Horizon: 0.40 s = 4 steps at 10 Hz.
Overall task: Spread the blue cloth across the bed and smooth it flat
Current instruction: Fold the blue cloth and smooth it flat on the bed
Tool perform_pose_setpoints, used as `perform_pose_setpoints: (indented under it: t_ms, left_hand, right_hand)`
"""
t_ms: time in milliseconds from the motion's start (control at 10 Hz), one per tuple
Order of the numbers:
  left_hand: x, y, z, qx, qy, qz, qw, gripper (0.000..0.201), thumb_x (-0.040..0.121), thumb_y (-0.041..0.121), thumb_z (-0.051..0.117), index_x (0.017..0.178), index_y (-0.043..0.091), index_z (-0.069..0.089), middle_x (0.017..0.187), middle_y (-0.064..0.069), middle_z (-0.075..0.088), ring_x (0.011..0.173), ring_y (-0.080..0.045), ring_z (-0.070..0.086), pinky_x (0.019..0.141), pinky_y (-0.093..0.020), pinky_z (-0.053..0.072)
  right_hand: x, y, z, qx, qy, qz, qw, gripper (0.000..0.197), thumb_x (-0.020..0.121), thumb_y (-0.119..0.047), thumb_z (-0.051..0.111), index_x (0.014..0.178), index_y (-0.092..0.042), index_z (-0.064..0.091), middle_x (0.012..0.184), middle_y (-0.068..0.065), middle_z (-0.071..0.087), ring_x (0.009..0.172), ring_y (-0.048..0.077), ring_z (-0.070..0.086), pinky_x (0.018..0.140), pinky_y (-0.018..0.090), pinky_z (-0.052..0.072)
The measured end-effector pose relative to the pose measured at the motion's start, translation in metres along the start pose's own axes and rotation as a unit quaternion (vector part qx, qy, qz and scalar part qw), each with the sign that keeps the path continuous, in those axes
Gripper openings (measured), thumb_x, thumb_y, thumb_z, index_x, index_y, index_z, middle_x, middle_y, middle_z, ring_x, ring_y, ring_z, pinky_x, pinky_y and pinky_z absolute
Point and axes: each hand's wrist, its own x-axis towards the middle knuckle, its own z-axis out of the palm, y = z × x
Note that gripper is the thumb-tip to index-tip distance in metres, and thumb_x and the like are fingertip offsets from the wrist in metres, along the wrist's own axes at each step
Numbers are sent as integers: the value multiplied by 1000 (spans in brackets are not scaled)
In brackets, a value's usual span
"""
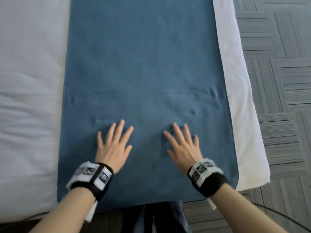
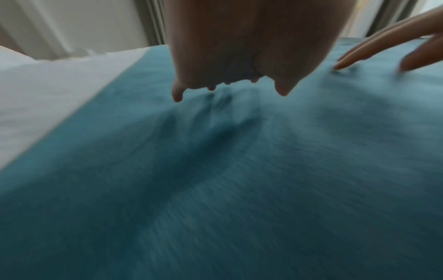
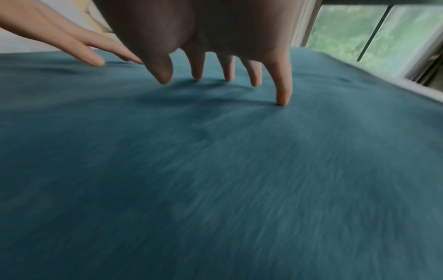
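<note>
The blue cloth lies as a long strip down the white bed, reaching the near edge. Shallow creases run across it just beyond my fingers. My left hand rests flat on the cloth with fingers spread and straight. About a hand's width to its right, my right hand lies the same way, fingers splayed. In the left wrist view the left hand hovers close over the cloth. In the right wrist view the right hand touches the cloth with its fingertips.
A white sheet edge shows along the cloth's right side, with grey patterned carpet beyond. A window stands past the bed's far end. My dark trousers press against the bed's near edge.
</note>
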Motion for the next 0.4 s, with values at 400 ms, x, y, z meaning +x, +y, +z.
perform_pose_setpoints:
  t_ms: [400]
  left_hand:
    - [-149,-28,13,3,-184,-51,982,72,79,26,61,144,34,31,160,-3,-2,142,-23,29,86,-39,54]
  right_hand:
    - [-141,23,-1,-34,-208,12,978,63,75,-21,66,135,-25,47,153,4,30,132,34,43,86,45,53]
